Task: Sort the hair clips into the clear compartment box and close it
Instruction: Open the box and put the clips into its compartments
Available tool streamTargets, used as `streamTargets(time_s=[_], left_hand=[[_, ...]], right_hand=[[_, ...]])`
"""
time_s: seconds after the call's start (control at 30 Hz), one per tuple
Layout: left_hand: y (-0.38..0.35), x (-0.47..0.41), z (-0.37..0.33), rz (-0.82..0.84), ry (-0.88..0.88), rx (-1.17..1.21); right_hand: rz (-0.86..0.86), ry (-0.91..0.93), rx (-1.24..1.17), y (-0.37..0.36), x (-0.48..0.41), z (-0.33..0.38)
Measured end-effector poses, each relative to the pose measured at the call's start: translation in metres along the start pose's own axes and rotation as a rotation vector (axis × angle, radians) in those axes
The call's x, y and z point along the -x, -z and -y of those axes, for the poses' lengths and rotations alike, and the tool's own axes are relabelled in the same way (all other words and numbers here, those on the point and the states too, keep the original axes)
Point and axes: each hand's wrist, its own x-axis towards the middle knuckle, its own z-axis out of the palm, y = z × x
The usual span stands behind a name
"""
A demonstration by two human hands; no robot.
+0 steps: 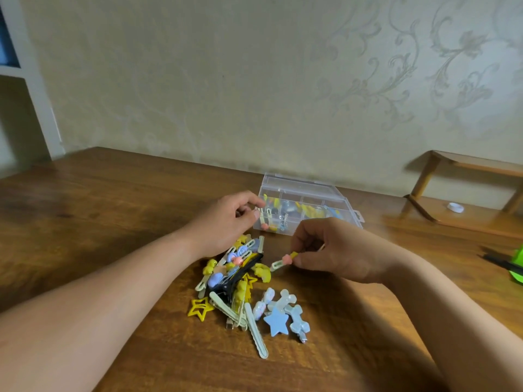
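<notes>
So the loose hair clips (pixel 235 281) sit in a messy pile on the wooden table (pixel 113 207), right in front of the person: lots of yellow and pale green ones, a black clip (pixel 240 274) across the middle, a yellow star clip (pixel 199 306) at the left edge and a blue star clip (pixel 276 321) on the right next to some light blue bone-shaped ones. The right hand (pixel 336 250) hovers just right of the pile, pinching a pale clip with a pink flower (pixel 283 261) between thumb and fingertips. The left hand (pixel 226 219) is curled over the far end of the pile and pinches another pale clip with a pink end (pixel 265 220), held at the near left corner of the clear compartment box (pixel 305 205). That box sits just beyond the hands with its lid up and already has a bunch of clips in its compartments. Off to the right there's a wooden rack (pixel 458 193) with a small white ring (pixel 456 207) on it, and something bright green (pixel 518 261) at the frame edge.
</notes>
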Motion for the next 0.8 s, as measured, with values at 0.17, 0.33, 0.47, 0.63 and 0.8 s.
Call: streamTargets(time_s=[0.17,0.33,0.47,0.63,0.8], left_hand=[[0.000,0.000,-0.001,0.005,0.002,0.014],[0.000,-0.001,-0.001,0.006,0.006,0.033],[-0.001,-0.002,0.000,-0.002,0.012,0.031],[-0.001,-0.004,0.000,-0.009,0.007,0.040],[-0.002,-0.005,0.002,-0.002,0.004,0.063]], right_hand=[[0.048,-0.017,0.036,0.003,0.001,-0.002],[-0.071,-0.014,0.231,0.007,0.004,0.007],[-0.378,0.015,0.019,0.018,-0.009,0.008],[-0.367,-0.204,0.040,0.032,-0.047,0.003],[-0.214,-0.376,0.147,0.041,-0.075,-0.007]])
